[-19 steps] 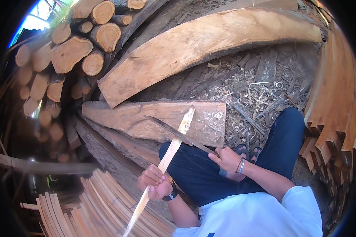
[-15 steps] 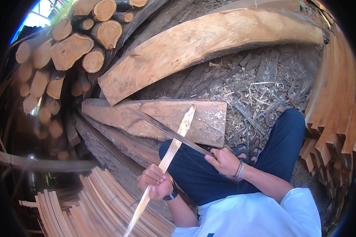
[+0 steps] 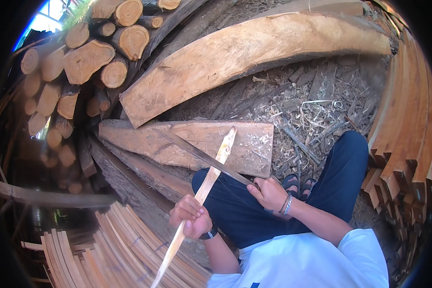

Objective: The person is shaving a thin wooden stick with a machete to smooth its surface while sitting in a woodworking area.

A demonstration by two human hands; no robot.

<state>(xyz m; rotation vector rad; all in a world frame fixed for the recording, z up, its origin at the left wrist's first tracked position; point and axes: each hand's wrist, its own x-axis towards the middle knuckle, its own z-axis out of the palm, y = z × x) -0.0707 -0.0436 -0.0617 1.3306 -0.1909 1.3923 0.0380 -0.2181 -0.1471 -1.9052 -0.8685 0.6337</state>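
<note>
Pale stick slants lengthwise toward the upper right.

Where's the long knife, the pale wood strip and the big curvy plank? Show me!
Long knife (image 3: 187, 148): head view, on the blade.
Pale wood strip (image 3: 206, 186): head view, on its face, just below where the knife crosses.
Big curvy plank (image 3: 259, 52): head view, middle of its broad face.

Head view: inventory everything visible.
Long wooden stick: 1, cream, lower centre
Long metal knife: 1, grey, crossing stick
Curved wooden slab: 1, tan, top
Long wooden planks: several, brown, centre
Wooden logs: many, tan, upper left
Thin wooden strips: many, pale, lower left
Sawn wooden boards: many, orange, right
Curled wood shavings: many, pale, centre right
Cloth trousers: 1, navy, lower right
Cloth shirt: 1, white, bottom
Hands: 2, left hand on stick, right hand on knife
</note>
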